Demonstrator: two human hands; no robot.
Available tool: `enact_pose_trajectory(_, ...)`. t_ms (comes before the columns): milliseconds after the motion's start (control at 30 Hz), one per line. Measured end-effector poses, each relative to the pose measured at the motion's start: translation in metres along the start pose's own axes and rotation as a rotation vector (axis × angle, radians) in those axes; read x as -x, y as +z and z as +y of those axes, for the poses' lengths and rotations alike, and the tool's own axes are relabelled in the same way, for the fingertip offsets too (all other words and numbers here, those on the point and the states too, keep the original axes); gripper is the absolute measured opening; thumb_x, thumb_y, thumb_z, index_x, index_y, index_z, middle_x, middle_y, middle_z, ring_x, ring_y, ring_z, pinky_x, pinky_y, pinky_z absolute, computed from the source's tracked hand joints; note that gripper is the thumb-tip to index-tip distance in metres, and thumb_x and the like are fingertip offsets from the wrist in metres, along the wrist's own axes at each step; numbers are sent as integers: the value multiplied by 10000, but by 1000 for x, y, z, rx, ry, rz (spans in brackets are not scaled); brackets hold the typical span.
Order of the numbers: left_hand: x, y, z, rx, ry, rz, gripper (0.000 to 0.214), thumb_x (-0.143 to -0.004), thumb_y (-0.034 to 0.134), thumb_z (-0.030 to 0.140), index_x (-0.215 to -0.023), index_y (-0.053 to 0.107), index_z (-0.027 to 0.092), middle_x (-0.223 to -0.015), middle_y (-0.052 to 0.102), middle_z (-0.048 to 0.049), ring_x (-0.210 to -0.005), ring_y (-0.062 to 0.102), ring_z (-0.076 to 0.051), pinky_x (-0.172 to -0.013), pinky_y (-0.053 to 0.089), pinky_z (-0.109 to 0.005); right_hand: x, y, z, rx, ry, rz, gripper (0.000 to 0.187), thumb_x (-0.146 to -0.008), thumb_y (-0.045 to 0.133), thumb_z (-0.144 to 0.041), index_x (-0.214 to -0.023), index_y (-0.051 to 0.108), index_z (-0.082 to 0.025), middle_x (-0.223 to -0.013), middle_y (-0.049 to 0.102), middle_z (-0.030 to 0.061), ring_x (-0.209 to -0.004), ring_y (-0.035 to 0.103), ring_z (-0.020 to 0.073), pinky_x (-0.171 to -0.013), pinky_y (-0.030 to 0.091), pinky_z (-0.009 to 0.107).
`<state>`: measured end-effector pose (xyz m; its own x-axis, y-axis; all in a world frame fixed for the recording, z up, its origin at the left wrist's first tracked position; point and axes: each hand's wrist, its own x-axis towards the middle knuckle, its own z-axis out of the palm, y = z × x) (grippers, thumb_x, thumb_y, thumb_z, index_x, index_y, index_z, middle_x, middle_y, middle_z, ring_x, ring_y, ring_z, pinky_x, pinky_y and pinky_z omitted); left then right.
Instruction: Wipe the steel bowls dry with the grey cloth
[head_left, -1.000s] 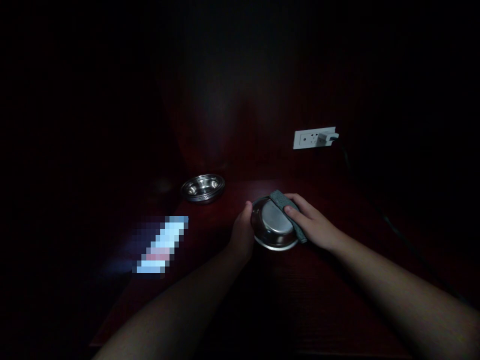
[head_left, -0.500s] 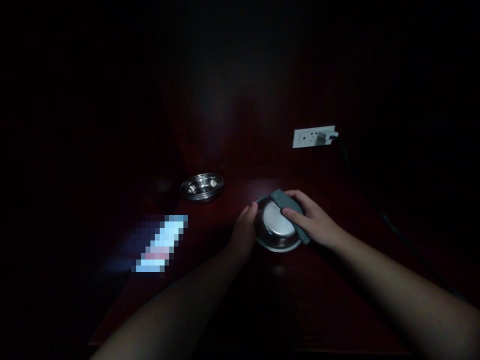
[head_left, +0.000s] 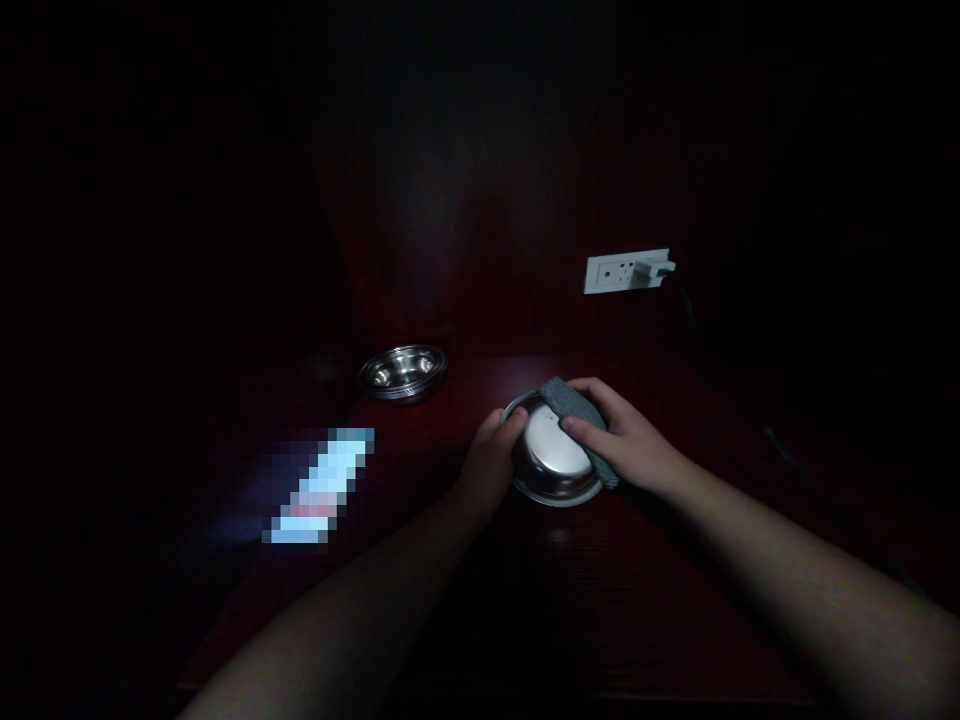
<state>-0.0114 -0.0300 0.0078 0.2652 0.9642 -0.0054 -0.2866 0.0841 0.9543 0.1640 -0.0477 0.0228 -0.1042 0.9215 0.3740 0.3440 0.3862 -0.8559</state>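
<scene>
Left hand [head_left: 489, 462] grips the tilted steel bowl [head_left: 553, 462], steadying it. Right hand [head_left: 622, 442] presses a grey cloth [head_left: 576, 412] over its rim, underside facing up.

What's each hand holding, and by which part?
Left hand grips the steel bowl by its left rim. Right hand holds a grey cloth, fingers across its middle, against the bowl's right side.

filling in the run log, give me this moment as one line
left hand: grips round steel bowl, underside showing | right hand: presses grey cloth on it | beyond: second steel bowl on dark red table
</scene>
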Motion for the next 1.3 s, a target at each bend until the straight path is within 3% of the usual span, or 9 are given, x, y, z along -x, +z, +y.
enact_pose_trajectory(500,0,2,0,52,-20,10,322,-757,662,444,-889,619,154,-756,636,-13,-691,561,-139,-654,413,-265,-1,1,-1,-77,34,8,393,-773,687,-418,-1073,555,-202,-959,616,40,-845,585,208,-743,476,344)
enact_pose_trajectory(600,-2,2,1,200,-12,-26,357,-749,671,421,-973,641,145,-846,676,-49,-800,611,-180,-749,453,-300,-2,4,1,-147,70,88,395,-756,698,-434,-1047,563,-204,-924,619,30,-785,587,191,-693,480,325)
enact_pose_trajectory(700,-1,2,5,337,-83,-172,430,-781,620,451,-1075,647,138,-990,697,-110,-989,626,-260,-861,470,-372,-5,5,5,-190,97,219,416,-737,709,-467,-1034,569,-211,-902,630,27,-760,596,191,-673,485,322)
enact_pose_trajectory(867,9,2,3,263,-54,-310,555,-749,701,378,-1251,539,206,-1262,607,-130,-1112,596,-290,-872,507,-417,-8,4,6,-201,117,406,446,-717,710,-511,-1018,574,-211,-917,654,41,-785,621,208,-715,502,339)
enact_pose_trajectory(933,12,2,-1,136,-36,-305,703,-697,770,329,-1317,447,255,-1342,549,-127,-1088,610,-295,-801,537,-408,-7,4,5,-183,110,399,443,-727,695,-522,-1014,573,-208,-913,654,42,-782,619,206,-710,501,334)
enact_pose_trajectory(1033,13,2,-3,58,-17,-277,727,-676,789,352,-1298,431,235,-1334,547,-146,-1070,617,-314,-739,548,-386,-5,5,6,-112,76,338,439,-766,657,-537,-1049,569,-213,-933,652,40,-812,614,211,-724,497,330)
enact_pose_trajectory(1200,9,4,4,120,132,-308,678,-671,789,308,-1260,485,168,-1255,604,-154,-1146,578,-306,-928,476,-420,-2,6,11,-48,-4,295,448,-927,379,-584,-1104,579,-224,-1059,660,64,-965,607,227,-874,471,368)
enact_pose_trajectory(1300,7,3,3,131,148,-280,682,-647,802,308,-1242,499,165,-1230,620,-149,-1160,569,-313,-957,449,-433,-2,6,12,-53,-22,300,486,-943,321,-594,-1128,589,-232,-1095,665,66,-1000,609,231,-910,464,377)
